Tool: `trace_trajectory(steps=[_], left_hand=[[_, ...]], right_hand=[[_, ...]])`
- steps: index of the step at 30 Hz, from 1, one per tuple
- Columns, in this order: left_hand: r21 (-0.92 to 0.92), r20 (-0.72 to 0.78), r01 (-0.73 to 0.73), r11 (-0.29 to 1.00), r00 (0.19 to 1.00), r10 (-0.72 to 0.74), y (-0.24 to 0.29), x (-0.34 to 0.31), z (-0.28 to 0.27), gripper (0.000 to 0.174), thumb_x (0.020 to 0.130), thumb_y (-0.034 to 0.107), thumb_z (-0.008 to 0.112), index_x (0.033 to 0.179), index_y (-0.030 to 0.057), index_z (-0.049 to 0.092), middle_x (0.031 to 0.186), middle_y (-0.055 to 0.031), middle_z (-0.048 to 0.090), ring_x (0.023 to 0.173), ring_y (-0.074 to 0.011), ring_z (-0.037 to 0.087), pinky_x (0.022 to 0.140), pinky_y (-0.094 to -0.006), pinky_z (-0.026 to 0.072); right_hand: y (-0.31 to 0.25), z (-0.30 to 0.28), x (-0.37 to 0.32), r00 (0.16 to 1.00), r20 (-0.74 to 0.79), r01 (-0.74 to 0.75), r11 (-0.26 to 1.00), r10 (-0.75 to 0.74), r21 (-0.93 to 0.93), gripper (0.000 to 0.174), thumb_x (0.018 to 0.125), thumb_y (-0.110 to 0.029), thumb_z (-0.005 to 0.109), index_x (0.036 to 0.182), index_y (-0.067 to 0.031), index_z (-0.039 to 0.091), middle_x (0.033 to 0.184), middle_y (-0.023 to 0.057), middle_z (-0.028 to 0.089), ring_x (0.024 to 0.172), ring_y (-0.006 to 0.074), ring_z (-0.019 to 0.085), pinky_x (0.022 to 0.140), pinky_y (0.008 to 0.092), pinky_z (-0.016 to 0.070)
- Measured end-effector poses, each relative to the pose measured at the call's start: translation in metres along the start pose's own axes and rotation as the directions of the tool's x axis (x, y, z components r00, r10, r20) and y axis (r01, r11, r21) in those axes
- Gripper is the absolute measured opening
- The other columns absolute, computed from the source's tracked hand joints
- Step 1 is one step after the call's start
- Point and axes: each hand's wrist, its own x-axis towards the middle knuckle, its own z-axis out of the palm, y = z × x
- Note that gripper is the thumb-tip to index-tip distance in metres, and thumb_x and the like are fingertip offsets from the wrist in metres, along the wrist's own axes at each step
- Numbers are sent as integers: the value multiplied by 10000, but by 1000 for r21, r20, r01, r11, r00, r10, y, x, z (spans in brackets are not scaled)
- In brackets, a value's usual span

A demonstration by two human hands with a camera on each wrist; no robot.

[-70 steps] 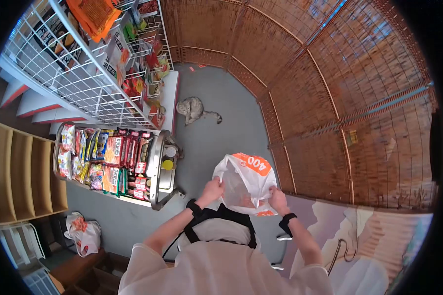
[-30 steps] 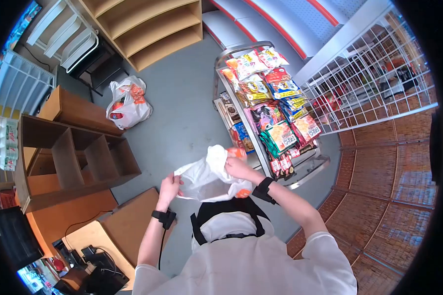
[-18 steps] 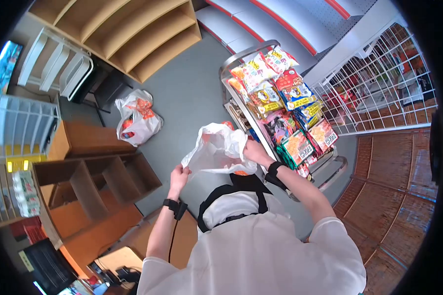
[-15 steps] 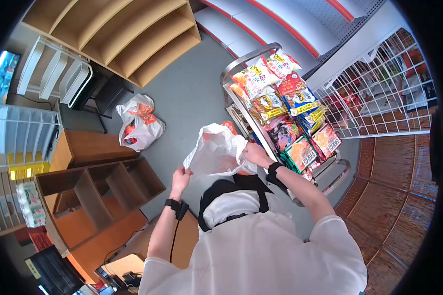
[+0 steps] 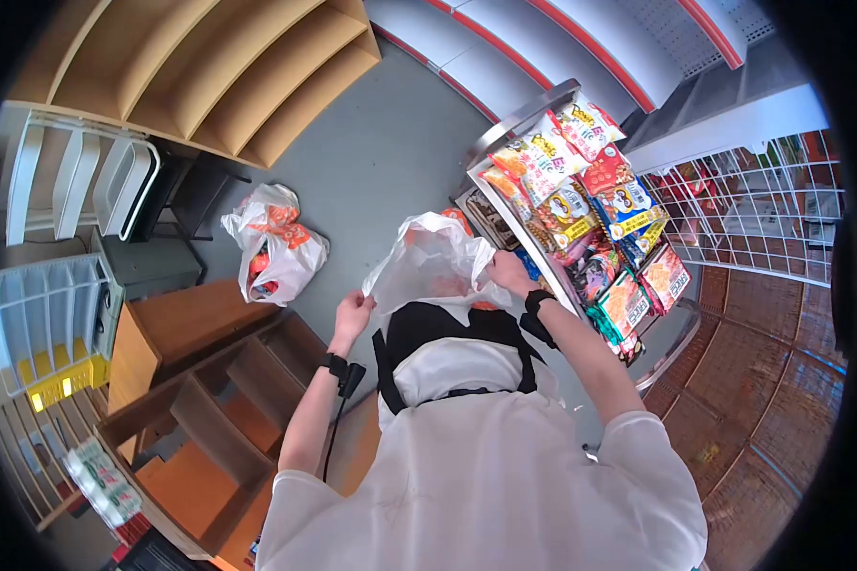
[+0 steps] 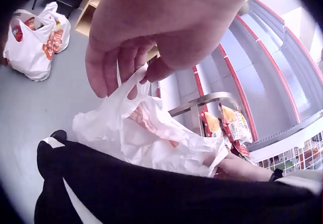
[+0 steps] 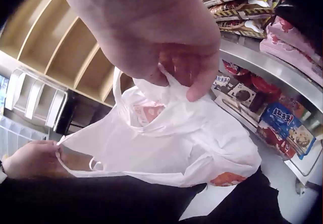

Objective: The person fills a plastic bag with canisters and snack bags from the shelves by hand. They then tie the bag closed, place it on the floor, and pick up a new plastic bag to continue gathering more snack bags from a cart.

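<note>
A white plastic bag with orange print (image 5: 428, 257) hangs between my two hands in the head view, its mouth spread and facing up. My left hand (image 5: 354, 316) pinches one side of the rim; in the left wrist view that hand (image 6: 166, 27) has thumb and fingertips on a handle of the bag (image 6: 146, 133). On the other side my right hand (image 5: 510, 273) grips the rim, and the right wrist view shows the hand (image 7: 156, 37) with thumb and curled fingers on the bunched plastic of the bag (image 7: 166, 143).
A metal cart with snack packets (image 5: 564, 214) stands right of the bag, beside a white wire rack (image 5: 762, 214). Another filled white bag (image 5: 290, 257) sits on the floor at left. Wooden shelves (image 5: 209, 86) stand behind, a brown cubby unit (image 5: 200, 419) at lower left.
The view has swung from the woven screen and the grey animal to the shelves and floor bag. Both hands still hold the bag, whose mouth has spread wider since one second ago.
</note>
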Motion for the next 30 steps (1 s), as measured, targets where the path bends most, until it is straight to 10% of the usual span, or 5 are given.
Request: trace_trajectory(steps=[7,18,21,30], left_hand=[[93,105,-19,995,994,9,-12,69,-53,315,841,294,582,902,-14,611,808,-167,669,787,-283,657,738,-371,493],[-116,279,2,993,960,31,-7,105,-84,330,862,296,616,1021,13,559,974,-128,657,901,-219,617,806,-333,462],[-180,366,23,983,929,46,-2,106,-90,311,878,268,608,1095,55,541,1033,-55,603,946,-148,551,806,-290,449],[-134,419,117,984,906,-51,-9,110,-91,374,862,266,630,1150,55,520,1085,-45,584,974,-141,538,827,-278,437]], right_hand=[[-34,19,43,988,-134,-62,994,73,85,289,815,-206,545,852,66,635,641,185,641,534,257,659,577,370,538],[-80,41,72,968,-104,-196,949,227,245,280,805,-221,571,854,49,628,711,215,641,643,320,663,658,413,526],[-79,48,81,980,-116,-132,966,161,223,295,818,-181,599,822,113,577,694,204,638,534,253,667,507,344,540],[-78,53,90,945,-67,-281,899,320,335,280,781,-226,589,876,36,619,731,213,646,735,349,659,704,427,515]])
